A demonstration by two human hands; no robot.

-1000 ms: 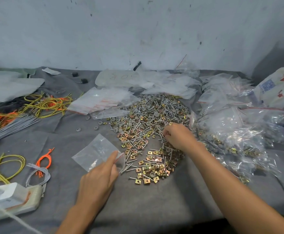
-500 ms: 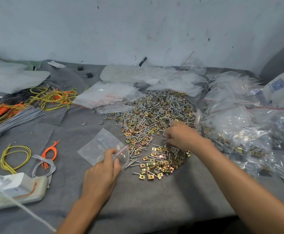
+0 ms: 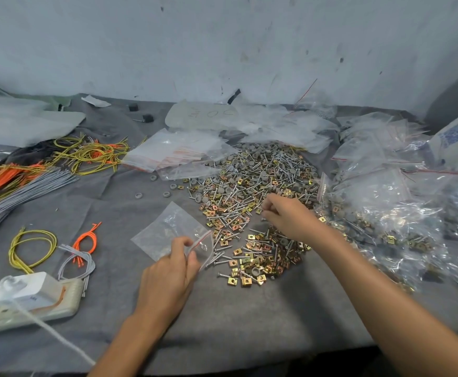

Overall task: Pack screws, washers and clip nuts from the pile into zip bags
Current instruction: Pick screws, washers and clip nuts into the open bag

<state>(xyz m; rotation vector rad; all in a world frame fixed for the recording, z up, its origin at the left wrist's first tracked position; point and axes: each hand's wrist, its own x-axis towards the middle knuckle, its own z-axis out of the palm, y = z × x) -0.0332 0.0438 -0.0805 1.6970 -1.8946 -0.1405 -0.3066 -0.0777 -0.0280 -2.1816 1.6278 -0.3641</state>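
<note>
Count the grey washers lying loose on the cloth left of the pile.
4 washers: one by the empty zip bags, two near the pile, one farthest left. Others may be hidden under the bags.

Left hand (image 3: 168, 276) pinches the red-striped mouth of a clear zip bag (image 3: 168, 229) lying on the grey cloth (image 3: 236, 322). Right hand (image 3: 287, 216), fingers curled, hangs over the pile (image 3: 249, 186) of screws, washers and clip nuts; any contents are hidden. Filled bags (image 3: 385, 213) lie just right of the pile.
</note>
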